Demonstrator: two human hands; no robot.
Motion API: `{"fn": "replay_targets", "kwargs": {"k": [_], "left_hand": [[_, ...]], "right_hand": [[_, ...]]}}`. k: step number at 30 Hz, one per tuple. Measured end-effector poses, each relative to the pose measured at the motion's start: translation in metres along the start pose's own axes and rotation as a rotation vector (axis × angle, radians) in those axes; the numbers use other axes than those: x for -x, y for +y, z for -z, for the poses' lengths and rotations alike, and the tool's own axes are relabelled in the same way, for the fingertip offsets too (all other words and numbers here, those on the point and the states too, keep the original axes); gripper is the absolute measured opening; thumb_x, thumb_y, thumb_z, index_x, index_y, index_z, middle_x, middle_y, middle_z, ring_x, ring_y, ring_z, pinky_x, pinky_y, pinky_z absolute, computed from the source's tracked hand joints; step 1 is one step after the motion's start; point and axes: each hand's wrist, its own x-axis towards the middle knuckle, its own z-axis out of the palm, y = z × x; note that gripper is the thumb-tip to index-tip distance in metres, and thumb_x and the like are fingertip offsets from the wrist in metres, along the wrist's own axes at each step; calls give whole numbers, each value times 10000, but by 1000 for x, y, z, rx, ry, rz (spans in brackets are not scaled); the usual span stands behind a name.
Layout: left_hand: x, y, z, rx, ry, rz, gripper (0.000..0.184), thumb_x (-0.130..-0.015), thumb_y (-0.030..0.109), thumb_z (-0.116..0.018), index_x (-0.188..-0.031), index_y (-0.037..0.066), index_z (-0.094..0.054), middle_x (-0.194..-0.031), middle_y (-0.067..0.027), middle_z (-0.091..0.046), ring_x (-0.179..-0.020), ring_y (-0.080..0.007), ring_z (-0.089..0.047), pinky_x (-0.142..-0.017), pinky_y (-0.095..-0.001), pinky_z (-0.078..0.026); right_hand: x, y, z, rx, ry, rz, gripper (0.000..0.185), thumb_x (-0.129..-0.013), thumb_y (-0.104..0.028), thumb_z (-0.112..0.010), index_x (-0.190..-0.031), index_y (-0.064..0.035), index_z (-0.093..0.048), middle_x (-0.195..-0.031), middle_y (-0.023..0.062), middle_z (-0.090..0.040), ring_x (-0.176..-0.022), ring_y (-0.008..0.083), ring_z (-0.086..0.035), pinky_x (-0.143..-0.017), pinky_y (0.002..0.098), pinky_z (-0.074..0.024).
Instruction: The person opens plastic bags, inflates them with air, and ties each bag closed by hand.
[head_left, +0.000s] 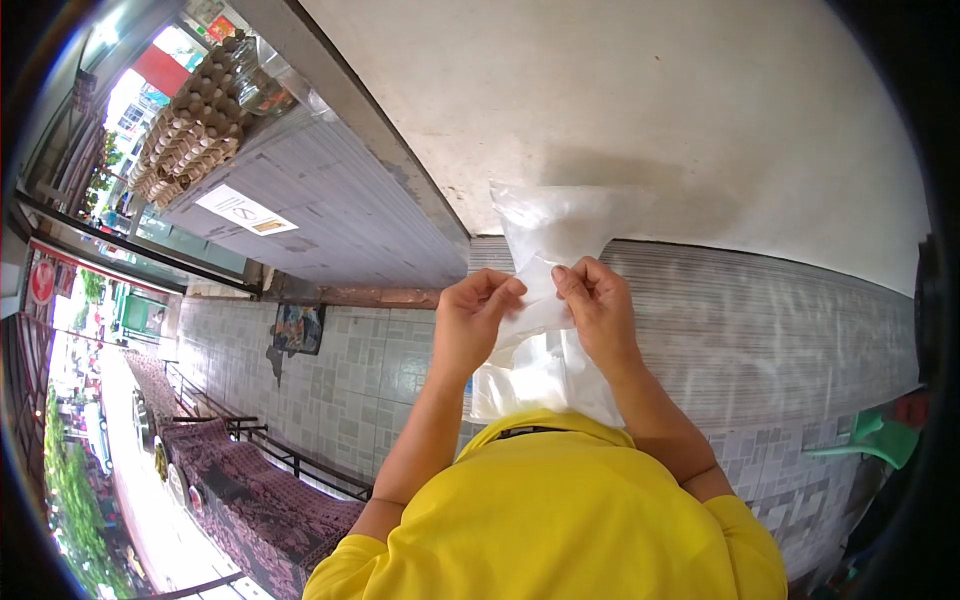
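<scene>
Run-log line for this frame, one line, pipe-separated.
left hand: pinching clear plastic | right hand: pinching clear plastic | more plastic: near lap | egg trays: stacked on counter

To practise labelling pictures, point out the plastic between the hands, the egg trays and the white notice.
Plastic (541,294): head view, its translucent held part.
Egg trays (195,128): head view, the stack's middle.
White notice (243,209): head view, the sheet's centre.

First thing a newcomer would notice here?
Probably the bright yellow shirt, filling the bottom centre. Just above it, mid-picture, the left hand and right hand pinch translucent plastic. Next, likely the stacked egg trays at upper left.
</scene>
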Motion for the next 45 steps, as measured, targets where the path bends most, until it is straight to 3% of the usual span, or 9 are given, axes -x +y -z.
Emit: {"fn": "replay_targets", "kwargs": {"k": [8,14,18,22,25,28,32,37,45], "left_hand": [[2,2,3,92,45,83,193,-891,159,-533,-786,7,-590,-675,14,-556,-599,-50,-475,-536,-198,-394],[-2,5,24,110,279,-172,195,-894,206,-540,-786,52,-588,-648,40,-513,-514,-19,-391,-438,-167,-299],[-4,11,66,301,496,-152,188,-894,220,-542,-773,79,-568,-610,74,-462,-479,9,-347,-401,-147,-242],[5,-13,76,266,538,19,230,-913,208,-500,-728,81,-548,-575,71,-426,-447,6,-280,-383,-159,-194],[6,-62,90,176,569,181,210,-893,205,-525,-753,50,-547,-555,35,-432,-467,-44,-360,-409,-205,-298],[11,-93,90,-529,543,234,140,-839,159,-581,-804,26,-558,-568,-17,-475,-545,-154,-494,-515,-300,-423],[18,-59,64,-853,436,-375,392,-689,56,-696,-1045,38,-533,-966,-131,-576,-862,-278,-568,-732,-340,-457],[10,8,17,-476,-201,-409,478,-655,5,-727,-1083,10,-514,-1059,-86,-572,-909,-190,-573,-776,-298,-464],[19,-19,-7,-132,-43,44,352,-695,7,-668,-1020,32,-534,-919,1,-544,-788,-60,-473,-687,-196,-412]], "right_hand": [[5,-10,-10,-92,-23,177,242,-794,-207,-659,-671,-32,-544,-608,28,-526,-548,82,-442,-506,230,-367],[2,6,-2,409,-244,43,98,-738,-81,-674,-780,-13,-618,-611,23,-548,-558,72,-436,-535,228,-375],[-7,33,21,332,-285,10,155,-761,-135,-642,-839,-1,-640,-697,105,-613,-600,139,-523,-587,271,-427],[-13,26,32,43,-264,-127,77,-756,-76,-645,-798,-13,-643,-727,29,-608,-708,82,-532,-686,232,-425],[-19,16,37,-211,-234,-237,74,-750,-68,-648,-805,-18,-640,-752,31,-607,-717,87,-532,-691,235,-423],[-22,22,39,-200,-204,-222,92,-754,-78,-654,-818,-15,-633,-752,39,-605,-692,92,-532,-646,232,-432],[-22,21,24,249,-319,-62,111,-742,-50,-657,-829,10,-623,-767,64,-619,-707,126,-573,-634,252,-462],[-11,7,-20,296,-440,128,103,-768,-8,-602,-868,17,-609,-780,107,-612,-721,160,-602,-647,271,-470],[-3,15,-30,353,-115,152,380,-882,-302,-526,-708,28,-597,-498,132,-476,-469,151,-464,-468,328,-370]]}}
